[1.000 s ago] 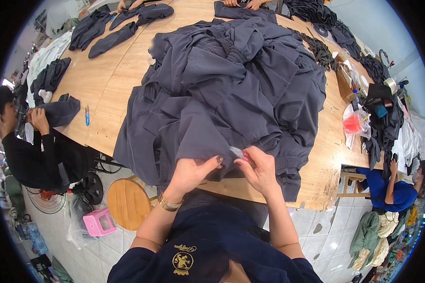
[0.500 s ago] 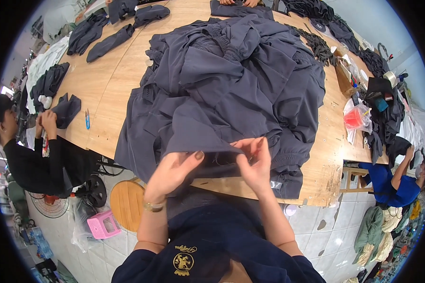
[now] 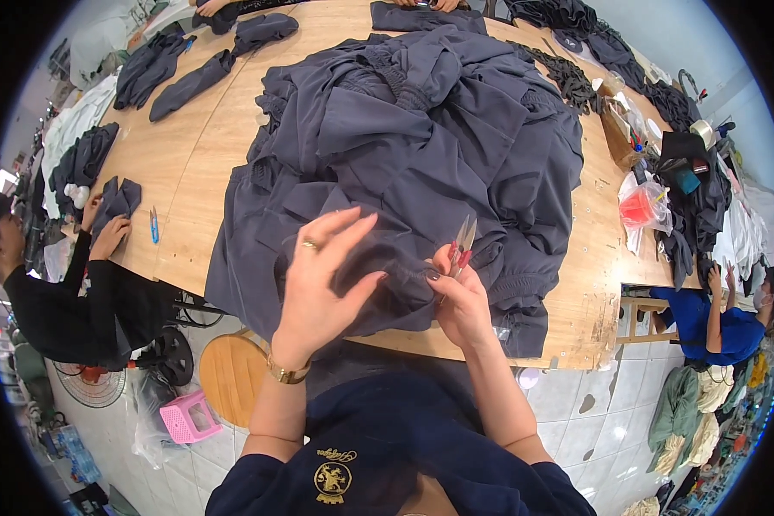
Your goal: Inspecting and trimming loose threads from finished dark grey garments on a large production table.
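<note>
My left hand (image 3: 322,279) lifts a dark grey garment (image 3: 413,163) edge, fingers spread, so my right hand (image 3: 460,301), closed around thread snips (image 3: 464,236), reaches it; pile at twelve o'clock on the table (image 3: 189,215).

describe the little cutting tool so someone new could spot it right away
Start at the heap of dark grey garments on the wooden table. At its near edge, the right hand holds small snips, whose shiny pointed blades are the only bright metal against the cloth.
</note>
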`<state>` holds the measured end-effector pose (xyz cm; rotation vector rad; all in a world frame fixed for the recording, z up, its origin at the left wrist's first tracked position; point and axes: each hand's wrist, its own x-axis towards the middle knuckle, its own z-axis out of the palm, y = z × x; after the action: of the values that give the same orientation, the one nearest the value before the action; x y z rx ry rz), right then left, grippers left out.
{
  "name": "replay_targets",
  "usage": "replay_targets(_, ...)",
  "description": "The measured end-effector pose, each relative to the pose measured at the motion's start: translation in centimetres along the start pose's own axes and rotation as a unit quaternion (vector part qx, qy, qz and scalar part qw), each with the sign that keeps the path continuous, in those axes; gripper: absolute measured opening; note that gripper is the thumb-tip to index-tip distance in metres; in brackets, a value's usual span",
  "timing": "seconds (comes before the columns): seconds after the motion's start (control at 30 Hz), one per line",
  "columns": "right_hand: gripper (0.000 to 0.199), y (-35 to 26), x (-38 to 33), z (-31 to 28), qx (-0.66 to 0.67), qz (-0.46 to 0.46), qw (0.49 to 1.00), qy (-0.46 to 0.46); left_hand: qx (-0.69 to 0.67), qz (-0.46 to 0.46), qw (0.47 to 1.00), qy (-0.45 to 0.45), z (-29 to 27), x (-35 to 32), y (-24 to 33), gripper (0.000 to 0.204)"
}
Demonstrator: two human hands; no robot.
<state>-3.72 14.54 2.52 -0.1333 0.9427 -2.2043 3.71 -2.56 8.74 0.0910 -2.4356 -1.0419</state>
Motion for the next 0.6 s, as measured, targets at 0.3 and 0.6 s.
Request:
replay_targets(0.3, 0.021, 0.5, 1.4, -2.2, -0.138, -0.066, 0.988, 0.007, -0.486, -0.238, 0.832, -0.124, 3.1, -1.2, -4.4, 0.015)
replay_targets(0.6, 0.035, -0.3, 0.5, 0.5, -0.404, -0.268, 0.874, 0.021, -0.494, -0.227, 0.835, -0.089, 4.8, -1.7, -4.3, 0.021)
